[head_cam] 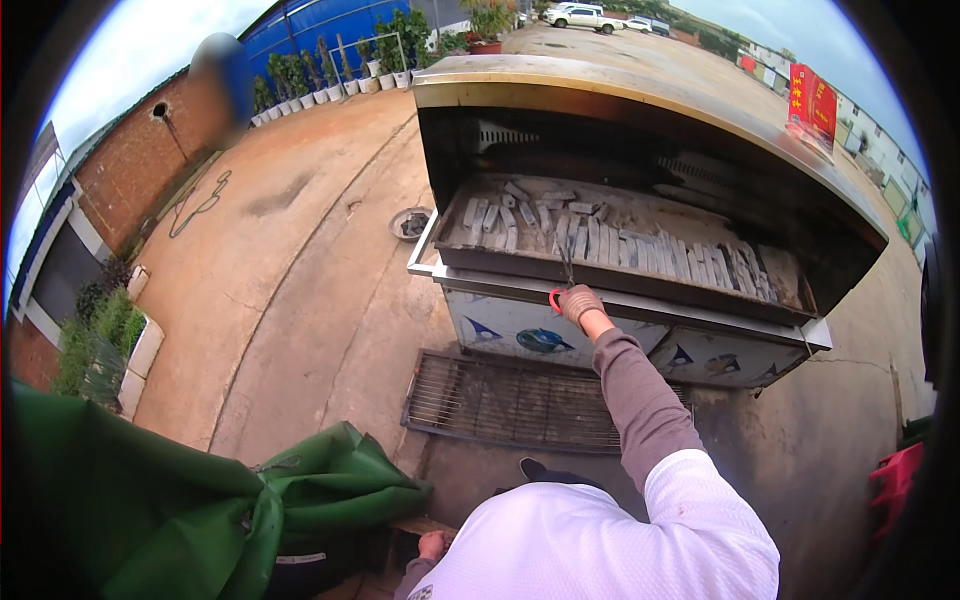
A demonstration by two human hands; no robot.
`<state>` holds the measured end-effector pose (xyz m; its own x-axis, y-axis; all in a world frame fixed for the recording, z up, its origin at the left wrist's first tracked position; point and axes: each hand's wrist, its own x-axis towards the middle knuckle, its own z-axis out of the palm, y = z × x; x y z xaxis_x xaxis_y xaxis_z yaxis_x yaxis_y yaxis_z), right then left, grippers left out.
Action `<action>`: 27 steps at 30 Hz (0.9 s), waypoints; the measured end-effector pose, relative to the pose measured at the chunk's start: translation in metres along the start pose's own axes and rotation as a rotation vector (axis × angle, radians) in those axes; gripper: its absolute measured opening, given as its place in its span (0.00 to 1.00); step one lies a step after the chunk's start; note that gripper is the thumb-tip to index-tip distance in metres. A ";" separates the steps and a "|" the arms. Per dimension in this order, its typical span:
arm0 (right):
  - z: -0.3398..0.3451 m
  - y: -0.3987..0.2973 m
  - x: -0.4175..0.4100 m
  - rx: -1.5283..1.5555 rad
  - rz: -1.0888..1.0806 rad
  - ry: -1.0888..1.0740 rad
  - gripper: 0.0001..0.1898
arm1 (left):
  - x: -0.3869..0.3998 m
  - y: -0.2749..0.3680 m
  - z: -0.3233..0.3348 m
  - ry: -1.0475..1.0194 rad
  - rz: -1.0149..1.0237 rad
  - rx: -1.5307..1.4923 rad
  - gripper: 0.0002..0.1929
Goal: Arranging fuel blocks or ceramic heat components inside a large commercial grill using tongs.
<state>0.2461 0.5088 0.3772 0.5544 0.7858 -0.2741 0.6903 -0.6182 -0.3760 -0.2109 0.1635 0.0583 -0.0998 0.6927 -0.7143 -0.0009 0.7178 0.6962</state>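
My right hand, in a brownish glove, is closed on red-handled tongs or scissors at the front edge of a metal charcoal grill. The tool's metal blades point up over the tray's rim, towards the charcoal. In the grill's long tray, ash-grey charcoal sticks stand side by side on the right and lie looser on the left. My left hand is low in the picture, by a wooden edge beside the green tarpaulin; its fingers are partly hidden, and whether it holds anything cannot be told.
A dark wire grate lies on the ground before the grill. A green tarpaulin bulges at the lower left. A round pan of dark lumps sits left of the grill. The metal hood overhangs the tray; a red box stands on it.
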 end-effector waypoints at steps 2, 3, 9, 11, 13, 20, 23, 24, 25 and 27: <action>0.001 0.006 0.011 -0.119 -0.069 -0.048 0.18 | 0.000 -0.019 -0.010 -0.120 0.233 0.056 0.06; 0.003 0.012 0.027 -0.237 -0.139 -0.091 0.20 | 0.000 -0.020 -0.008 -0.127 0.233 0.052 0.06; -0.011 0.005 0.051 -0.155 0.020 -0.192 0.18 | 0.010 -0.048 -0.010 -0.145 0.321 0.146 0.06; -0.022 0.016 0.047 -0.145 -0.049 -0.121 0.19 | -0.003 -0.025 -0.001 -0.051 -0.033 0.207 0.05; -0.035 0.042 0.055 0.180 0.168 -0.277 0.17 | -0.011 -0.012 0.004 -0.033 -0.035 0.167 0.05; -0.058 0.053 0.031 1.677 0.190 -0.489 0.07 | -0.009 -0.028 0.003 -0.079 -0.022 0.207 0.05; -0.051 0.041 0.029 1.617 0.214 -0.361 0.06 | -0.006 0.013 0.019 -0.123 0.033 0.174 0.08; -0.045 0.040 0.028 1.614 0.222 -0.374 0.06 | -0.004 0.032 0.026 -0.110 0.003 0.128 0.09; -0.038 0.042 0.026 1.602 0.193 -0.378 0.06 | 0.000 0.054 0.033 -0.098 -0.028 0.083 0.10; -0.025 0.048 0.024 1.584 0.170 -0.397 0.06 | 0.022 0.085 0.041 -0.091 -0.107 -0.030 0.10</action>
<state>0.3041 0.4979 0.3746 0.2503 0.8248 -0.5069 -0.6364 -0.2544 -0.7282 -0.1725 0.2427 0.0987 -0.0068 0.6170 -0.7869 -0.0366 0.7863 0.6168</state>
